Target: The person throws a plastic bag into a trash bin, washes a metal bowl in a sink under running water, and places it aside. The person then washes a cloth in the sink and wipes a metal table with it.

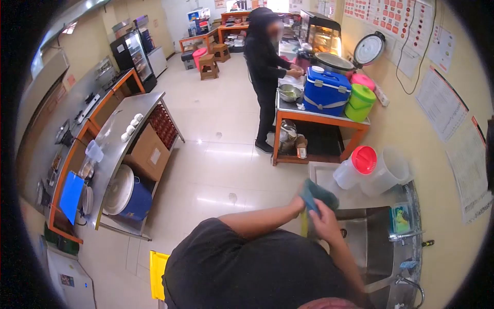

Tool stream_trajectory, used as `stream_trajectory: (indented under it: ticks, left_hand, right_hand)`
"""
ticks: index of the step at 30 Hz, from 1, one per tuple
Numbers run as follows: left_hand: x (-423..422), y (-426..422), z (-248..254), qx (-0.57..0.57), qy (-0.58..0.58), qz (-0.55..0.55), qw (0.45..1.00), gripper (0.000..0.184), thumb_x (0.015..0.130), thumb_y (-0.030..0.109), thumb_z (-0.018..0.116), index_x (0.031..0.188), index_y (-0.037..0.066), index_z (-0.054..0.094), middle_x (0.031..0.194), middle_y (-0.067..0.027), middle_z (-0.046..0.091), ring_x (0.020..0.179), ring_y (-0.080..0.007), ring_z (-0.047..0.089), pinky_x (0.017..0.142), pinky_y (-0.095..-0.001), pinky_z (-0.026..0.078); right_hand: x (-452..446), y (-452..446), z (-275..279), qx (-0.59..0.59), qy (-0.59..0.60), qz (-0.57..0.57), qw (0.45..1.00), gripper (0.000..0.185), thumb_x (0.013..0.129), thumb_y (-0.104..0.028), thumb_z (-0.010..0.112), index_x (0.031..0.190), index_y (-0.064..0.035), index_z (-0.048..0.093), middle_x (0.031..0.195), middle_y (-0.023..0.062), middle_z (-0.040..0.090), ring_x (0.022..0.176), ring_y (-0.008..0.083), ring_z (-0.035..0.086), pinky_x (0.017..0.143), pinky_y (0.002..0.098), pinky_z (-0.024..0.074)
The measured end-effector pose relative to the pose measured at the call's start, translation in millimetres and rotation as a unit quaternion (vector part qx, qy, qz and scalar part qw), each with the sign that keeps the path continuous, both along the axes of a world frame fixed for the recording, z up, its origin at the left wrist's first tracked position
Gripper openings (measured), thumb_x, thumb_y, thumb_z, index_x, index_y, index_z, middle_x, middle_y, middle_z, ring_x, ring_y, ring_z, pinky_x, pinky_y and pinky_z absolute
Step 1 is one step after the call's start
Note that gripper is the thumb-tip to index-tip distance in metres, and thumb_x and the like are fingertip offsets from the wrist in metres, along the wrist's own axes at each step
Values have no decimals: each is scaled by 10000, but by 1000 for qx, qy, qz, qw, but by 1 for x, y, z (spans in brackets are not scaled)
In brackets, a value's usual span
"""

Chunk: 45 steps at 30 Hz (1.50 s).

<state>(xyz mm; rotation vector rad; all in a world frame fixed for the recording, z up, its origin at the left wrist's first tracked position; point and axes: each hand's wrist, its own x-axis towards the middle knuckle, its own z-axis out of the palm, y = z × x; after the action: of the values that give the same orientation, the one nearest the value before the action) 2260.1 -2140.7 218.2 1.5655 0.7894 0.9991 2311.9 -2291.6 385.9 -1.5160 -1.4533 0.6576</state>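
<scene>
Between my two hands, in front of my body near the left edge of the sink, is a dark green and teal cloth (321, 195), slightly blurred. My right hand (327, 224) is closed on the cloth, with its thumb and fingers pinching its lower side. My left hand (298, 203) is up against the other side, partly covered by the cloth, and appears to grip it. A yellow strip (304, 222) shows just below my hands. Beside them lies the metal sink basin (378, 247).
A red-lidded plastic jug (346, 174) and a clear tub (388, 172) stand behind the sink. A tap (406, 235) and a sponge tray (400, 217) are on its right. Ahead, a person in black (262, 67) works beside a blue cooler (327, 90). A steel table (121, 121) stands left.
</scene>
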Motion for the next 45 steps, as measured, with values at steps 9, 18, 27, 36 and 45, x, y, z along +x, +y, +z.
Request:
stream_trajectory:
  ticks: [9,18,27,36,45]
  left_hand:
    - [-159,75,148,84,-124,37,988,446,908,156,679,1313,1,576,1148,-80,693,951,-228,687,839,-349,562]
    - [-272,141,177,312,318,-372,815,465,792,95,696,1240,21,591,1262,-212,586,1125,-358,607,958,-415,503]
    - [-569,339,180,255,561,-113,780,684,828,266,757,1444,146,484,1306,-138,634,1211,-332,588,1038,-449,465]
    - [-825,309,279,65,774,-34,629,614,830,449,702,1280,48,585,1162,-235,669,1090,-408,635,927,-477,508]
    - [-862,223,265,-93,606,-137,778,625,916,433,691,1406,73,544,1231,-118,686,1131,-244,651,964,-366,502]
  right_hand:
    - [-39,76,-45,-201,346,148,904,586,1035,-358,495,1517,-70,327,1356,190,532,1224,298,563,969,455,477]
    - [-158,225,-89,-145,691,149,693,741,951,-702,406,1321,-77,550,1287,165,606,1197,301,588,1043,457,471]
    - [-263,426,-5,-110,-354,271,888,540,903,-380,680,1333,-67,586,1247,203,642,1171,387,596,1030,455,457]
    - [-198,497,119,-283,-640,279,657,416,947,-358,597,1181,-24,675,1150,203,691,1059,381,658,919,473,509]
    - [-252,426,154,-424,-444,388,688,348,985,-288,596,1252,-70,645,1122,139,696,1022,253,656,912,407,503]
